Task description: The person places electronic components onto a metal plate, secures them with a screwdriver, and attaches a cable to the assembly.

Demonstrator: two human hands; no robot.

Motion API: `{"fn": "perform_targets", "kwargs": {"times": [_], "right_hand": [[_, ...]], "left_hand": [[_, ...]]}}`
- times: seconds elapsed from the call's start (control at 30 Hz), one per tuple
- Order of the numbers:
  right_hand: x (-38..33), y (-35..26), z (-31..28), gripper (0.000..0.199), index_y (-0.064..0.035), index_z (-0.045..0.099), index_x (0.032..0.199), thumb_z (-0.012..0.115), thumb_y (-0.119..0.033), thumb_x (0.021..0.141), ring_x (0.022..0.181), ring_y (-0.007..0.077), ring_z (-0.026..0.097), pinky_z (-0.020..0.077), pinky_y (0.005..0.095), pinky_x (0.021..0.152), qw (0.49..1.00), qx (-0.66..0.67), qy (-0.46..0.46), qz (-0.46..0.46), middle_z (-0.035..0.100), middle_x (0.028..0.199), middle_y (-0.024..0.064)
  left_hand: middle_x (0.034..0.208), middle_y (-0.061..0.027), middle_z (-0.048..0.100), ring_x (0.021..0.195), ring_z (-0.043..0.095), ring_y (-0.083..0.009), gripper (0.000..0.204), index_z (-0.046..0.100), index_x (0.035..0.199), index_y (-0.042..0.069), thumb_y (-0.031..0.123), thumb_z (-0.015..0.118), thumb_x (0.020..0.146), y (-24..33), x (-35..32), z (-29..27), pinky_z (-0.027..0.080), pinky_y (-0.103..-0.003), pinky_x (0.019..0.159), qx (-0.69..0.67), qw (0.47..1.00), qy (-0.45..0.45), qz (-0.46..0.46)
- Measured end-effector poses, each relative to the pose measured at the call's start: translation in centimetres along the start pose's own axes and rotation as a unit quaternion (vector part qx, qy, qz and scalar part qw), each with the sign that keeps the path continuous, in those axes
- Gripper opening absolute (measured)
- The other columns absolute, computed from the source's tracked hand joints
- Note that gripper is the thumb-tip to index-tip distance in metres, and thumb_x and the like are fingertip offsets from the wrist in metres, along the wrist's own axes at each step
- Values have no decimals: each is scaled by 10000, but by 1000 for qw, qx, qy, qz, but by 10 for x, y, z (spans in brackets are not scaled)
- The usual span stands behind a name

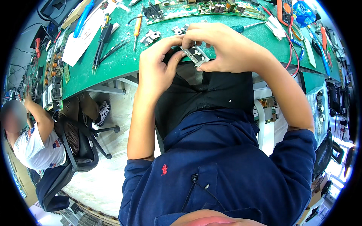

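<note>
Both my hands meet at the near edge of the green work mat. Between them is a small silver metal bracket with black parts set in it, held tilted. My left hand presses its thumb to the bracket's left end, fingers curled behind. My right hand grips the other end, fingers over the top and thumb at the lower corner. Two similar silver metal parts lie beyond, one left of my hands and another partly hidden behind my fingers.
A long circuit board lies at the back. On the left are an orange-handled screwdriver, tweezers and a black pen-like tool. A teal-handled screwdriver and a multimeter are on the right. A co-worker sits at left.
</note>
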State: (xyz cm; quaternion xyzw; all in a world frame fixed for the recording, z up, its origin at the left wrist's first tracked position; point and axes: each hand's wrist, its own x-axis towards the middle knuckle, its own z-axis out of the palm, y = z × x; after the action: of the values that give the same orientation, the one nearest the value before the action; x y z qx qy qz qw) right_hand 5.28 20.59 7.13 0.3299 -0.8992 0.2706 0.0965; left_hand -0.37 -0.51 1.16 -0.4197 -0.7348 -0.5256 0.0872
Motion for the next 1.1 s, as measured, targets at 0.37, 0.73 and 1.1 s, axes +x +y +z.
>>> {"fn": "perform_targets", "kwargs": {"times": [0.37, 0.73, 1.1], "right_hand": [[8, 0, -6, 418, -20, 598, 1041, 809, -69, 683, 945, 354, 616, 508, 433, 857, 998, 25, -50, 22, 605, 979, 135], [-6, -8, -9, 196, -67, 716, 1027, 715, -225, 911, 980, 347, 661, 521, 438, 889, 994, -65, 16, 88, 684, 990, 115], [7, -34, -9, 115, -11, 672, 901, 686, -125, 887, 851, 327, 713, 565, 414, 775, 964, -254, -40, 74, 696, 824, 156]], "left_hand": [[937, -119, 743, 791, 707, -195, 243, 727, 1067, 3, -58, 754, 832, 0, 0, 5, 554, -300, 745, 38, 998, 29, 29], [889, -95, 645, 805, 644, -283, 200, 733, 946, 49, 8, 810, 766, -2, -2, 14, 520, -375, 684, 105, 985, 77, 115], [857, -92, 621, 772, 618, -285, 189, 735, 915, 47, 20, 824, 750, -3, -3, 22, 508, -380, 665, 73, 985, 99, 121]]}}
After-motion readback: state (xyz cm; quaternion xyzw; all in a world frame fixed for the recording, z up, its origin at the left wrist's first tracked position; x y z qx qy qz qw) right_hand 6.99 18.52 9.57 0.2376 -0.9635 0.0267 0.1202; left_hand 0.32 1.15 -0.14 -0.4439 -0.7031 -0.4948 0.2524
